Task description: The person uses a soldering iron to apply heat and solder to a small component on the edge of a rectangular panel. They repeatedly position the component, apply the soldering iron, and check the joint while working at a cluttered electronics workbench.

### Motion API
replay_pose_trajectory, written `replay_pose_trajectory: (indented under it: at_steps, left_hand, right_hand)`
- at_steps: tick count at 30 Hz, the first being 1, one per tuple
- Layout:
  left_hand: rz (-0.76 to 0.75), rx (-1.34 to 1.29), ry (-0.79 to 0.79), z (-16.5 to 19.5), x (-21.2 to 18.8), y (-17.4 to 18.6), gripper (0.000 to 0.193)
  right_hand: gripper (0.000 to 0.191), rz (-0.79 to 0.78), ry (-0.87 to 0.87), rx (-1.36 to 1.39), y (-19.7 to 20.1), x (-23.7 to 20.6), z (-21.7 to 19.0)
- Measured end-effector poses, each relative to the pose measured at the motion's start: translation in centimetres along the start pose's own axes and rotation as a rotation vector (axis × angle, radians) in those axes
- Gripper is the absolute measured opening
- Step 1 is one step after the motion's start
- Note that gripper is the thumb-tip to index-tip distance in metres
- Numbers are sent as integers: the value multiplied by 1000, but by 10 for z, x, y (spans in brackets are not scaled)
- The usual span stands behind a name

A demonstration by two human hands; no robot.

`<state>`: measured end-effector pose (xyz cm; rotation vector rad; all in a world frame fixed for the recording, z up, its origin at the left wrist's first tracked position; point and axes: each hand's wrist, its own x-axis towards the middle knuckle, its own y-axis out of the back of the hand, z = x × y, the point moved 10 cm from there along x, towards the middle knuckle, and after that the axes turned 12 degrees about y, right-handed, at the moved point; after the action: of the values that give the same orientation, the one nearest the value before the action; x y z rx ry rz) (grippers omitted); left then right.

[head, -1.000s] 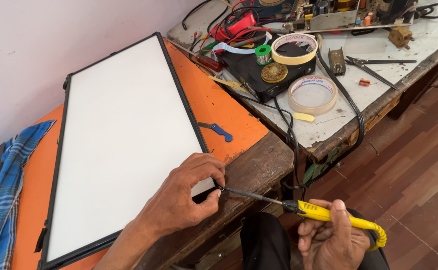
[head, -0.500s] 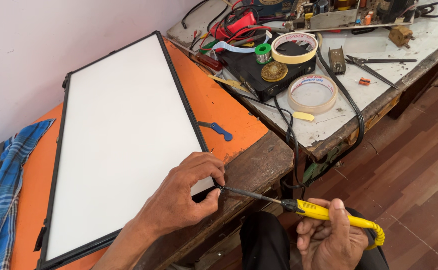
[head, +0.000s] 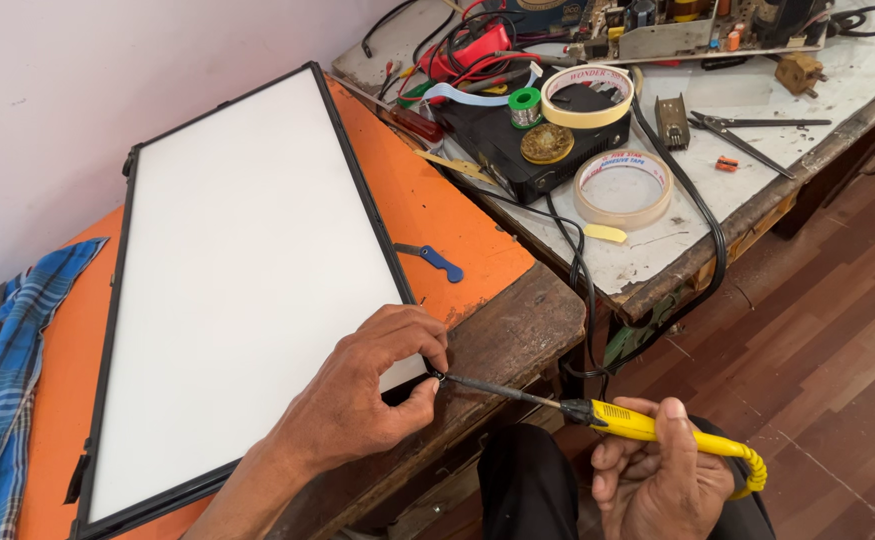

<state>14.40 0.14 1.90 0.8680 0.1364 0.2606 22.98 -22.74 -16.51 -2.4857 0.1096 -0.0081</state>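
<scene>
A large white panel in a thin black frame (head: 227, 270) lies flat on an orange-topped wooden table (head: 447, 220). My left hand (head: 362, 385) rests on the panel's near right corner, with finger and thumb pinched at the frame's edge. My right hand (head: 657, 485) grips a yellow-handled screwdriver (head: 647, 425). Its dark shaft points left, and the tip meets the frame corner right at my left fingertips.
A small blue tool (head: 437, 260) lies on the orange top beside the panel. A blue checked cloth (head: 2, 400) hangs at the left. The neighbouring white bench (head: 757, 190) carries tape rolls (head: 622, 188), a black box, cables, pliers and circuit boards. Wooden floor lies to the right.
</scene>
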Motion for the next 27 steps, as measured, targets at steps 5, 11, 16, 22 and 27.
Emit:
replay_pose_trajectory:
  at_steps: [5,11,16,22,27]
  left_hand:
    - [0,7,5,-1,0,0,13]
    - [2,14,-11,0,0,0,13]
    - [-3,5,0,-1,0,0,13]
    - [-3,16,-23,1,-1,1,13]
    - [-4,24,-48,3,-2,1,13]
  right_hand:
    - [44,-22,24,18,-3,0,-2]
    - [44,-34,31,28,-4,0,-4]
    - [44,-31,43,27,-5,0,-4]
    - [44,-38,23,24,-4,0,-2]
    - [44,-34,13,18,-4,0,-2]
